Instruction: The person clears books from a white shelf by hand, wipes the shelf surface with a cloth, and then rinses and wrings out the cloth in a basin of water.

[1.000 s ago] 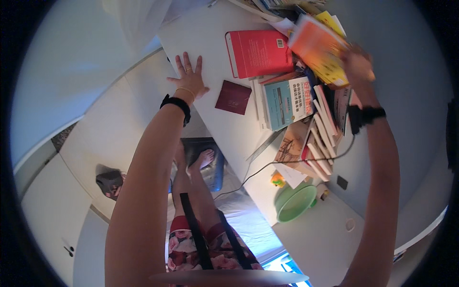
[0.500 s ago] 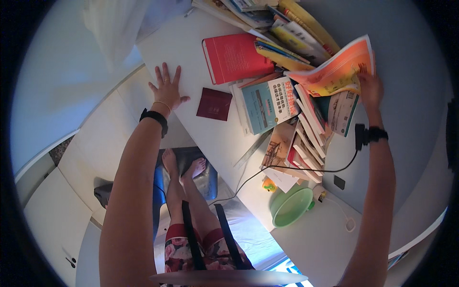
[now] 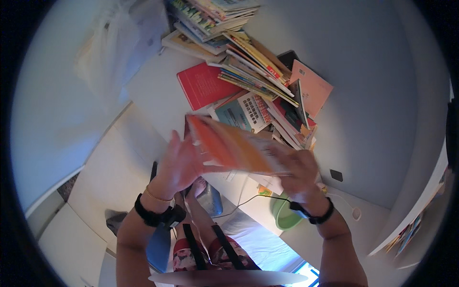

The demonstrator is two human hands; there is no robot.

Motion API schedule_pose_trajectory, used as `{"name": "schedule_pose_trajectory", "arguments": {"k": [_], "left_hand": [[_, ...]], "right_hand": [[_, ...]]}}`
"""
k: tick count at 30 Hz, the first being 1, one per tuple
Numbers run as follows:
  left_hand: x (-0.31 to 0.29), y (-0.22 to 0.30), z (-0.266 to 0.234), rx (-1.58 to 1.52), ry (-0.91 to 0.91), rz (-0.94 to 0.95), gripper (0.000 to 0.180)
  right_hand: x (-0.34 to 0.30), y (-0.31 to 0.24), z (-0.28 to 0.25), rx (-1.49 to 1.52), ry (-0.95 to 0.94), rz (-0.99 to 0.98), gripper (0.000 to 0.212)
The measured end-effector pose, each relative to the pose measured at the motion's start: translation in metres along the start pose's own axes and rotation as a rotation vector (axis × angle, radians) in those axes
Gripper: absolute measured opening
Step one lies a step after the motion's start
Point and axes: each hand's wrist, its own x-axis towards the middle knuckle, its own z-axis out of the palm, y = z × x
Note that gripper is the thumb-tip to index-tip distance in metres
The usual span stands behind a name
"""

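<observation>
An orange and yellow thin book (image 3: 234,146), blurred by motion, is held up in front of me above the desk. My right hand (image 3: 301,172) grips its right end. At the book's left end is my left hand (image 3: 180,160), raised and smeared by motion; whether its fingers close on the book cannot be made out. Just beyond lies a teal and white book (image 3: 239,112), partly covered by the orange one. A red hardcover book (image 3: 206,85) rests farther back.
Piled books (image 3: 258,67) lean across the back of the desk, with a pink book (image 3: 313,88) at their right. A green basin (image 3: 283,215) stands near the right wrist, a black cable (image 3: 248,202) running past it. A translucent plastic bag (image 3: 114,52) hangs at the far left.
My right hand has brought the orange book from the pile at the right toward me. My left hand has left the desk edge and come to the book's left end.
</observation>
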Motion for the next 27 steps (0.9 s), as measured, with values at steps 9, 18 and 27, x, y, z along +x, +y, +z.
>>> {"name": "schedule_pose_trajectory", "arguments": {"k": [9,18,27], "left_hand": [[-0.013,0.052,-0.014,0.305,0.372,0.323,0.047],[0.027,0.052,-0.194,0.413,0.535,0.594,0.041],[0.045,0.044,-0.240,0.365,0.692,0.499,0.033]], "right_hand": [[0.048,-0.024,0.070,0.127,-0.170,-0.182,0.003],[0.071,0.143,0.130,-0.313,-0.319,0.645,0.084],[0.076,0.205,0.132,0.265,-0.317,0.686,0.057]]}}
